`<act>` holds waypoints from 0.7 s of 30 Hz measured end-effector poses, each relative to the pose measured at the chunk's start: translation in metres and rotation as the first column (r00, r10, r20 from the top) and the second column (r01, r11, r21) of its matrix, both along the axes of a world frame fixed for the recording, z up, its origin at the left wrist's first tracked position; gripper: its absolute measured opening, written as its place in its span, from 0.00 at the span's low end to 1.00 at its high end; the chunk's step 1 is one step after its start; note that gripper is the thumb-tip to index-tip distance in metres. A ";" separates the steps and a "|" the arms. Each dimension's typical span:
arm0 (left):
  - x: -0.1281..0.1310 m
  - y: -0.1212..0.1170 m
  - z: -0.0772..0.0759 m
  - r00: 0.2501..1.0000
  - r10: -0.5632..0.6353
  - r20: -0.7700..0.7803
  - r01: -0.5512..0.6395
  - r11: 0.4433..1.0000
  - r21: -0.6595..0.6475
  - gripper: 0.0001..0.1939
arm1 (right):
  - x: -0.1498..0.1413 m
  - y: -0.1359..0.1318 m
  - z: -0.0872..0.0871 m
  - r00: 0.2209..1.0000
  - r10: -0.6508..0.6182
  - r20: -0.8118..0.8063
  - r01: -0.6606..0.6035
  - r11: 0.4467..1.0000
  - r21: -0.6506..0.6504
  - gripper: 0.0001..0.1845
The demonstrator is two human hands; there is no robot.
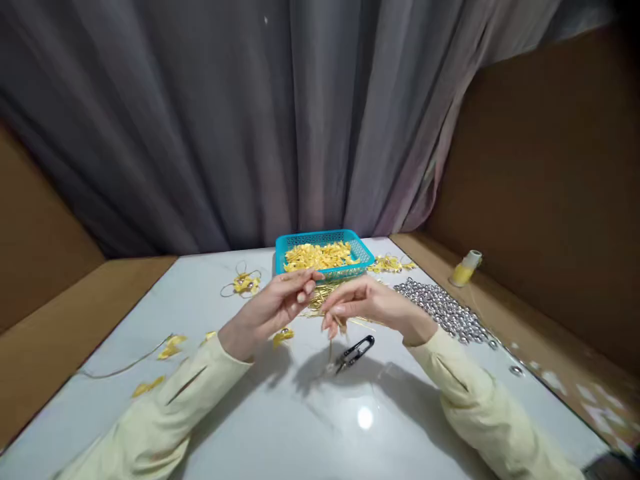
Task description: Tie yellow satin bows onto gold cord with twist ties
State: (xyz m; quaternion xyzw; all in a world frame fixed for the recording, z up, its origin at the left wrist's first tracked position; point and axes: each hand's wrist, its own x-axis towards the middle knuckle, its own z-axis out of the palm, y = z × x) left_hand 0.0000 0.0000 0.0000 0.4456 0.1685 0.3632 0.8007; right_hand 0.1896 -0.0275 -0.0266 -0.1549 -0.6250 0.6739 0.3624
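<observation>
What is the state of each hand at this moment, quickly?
Left hand: fingers curled inward; whether it holds anything cannot be told.
Right hand: fingers closed, seemingly on a thin strand.

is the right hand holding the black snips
No, the black snips lie on the white tabletop, lower in the picture than the right hand.

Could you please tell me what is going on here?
At a white table, the person's right hand pinches a thin strand; the left hand is raised nearby, but whether it grips anything is unclear. Black thread snips lie below, a turquoise basket of yellow petal-like pieces stands behind, and silvery beads lie at right.
</observation>
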 end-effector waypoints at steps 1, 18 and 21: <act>-0.002 -0.002 0.002 1.000 -0.022 -0.014 0.023 1.000 0.004 0.06 | 0.001 -0.002 0.001 0.998 0.058 -0.017 -0.059 0.998 -0.029 0.10; -0.007 -0.014 0.003 0.931 0.190 -0.312 -0.053 0.915 0.400 0.11 | 0.002 -0.002 -0.002 0.953 -0.109 -0.284 0.075 0.989 -0.127 0.05; -0.008 -0.018 0.005 0.969 0.057 -0.240 0.021 0.950 0.310 0.12 | 0.001 -0.003 -0.001 0.931 -0.001 -0.364 -0.044 0.992 -0.115 0.06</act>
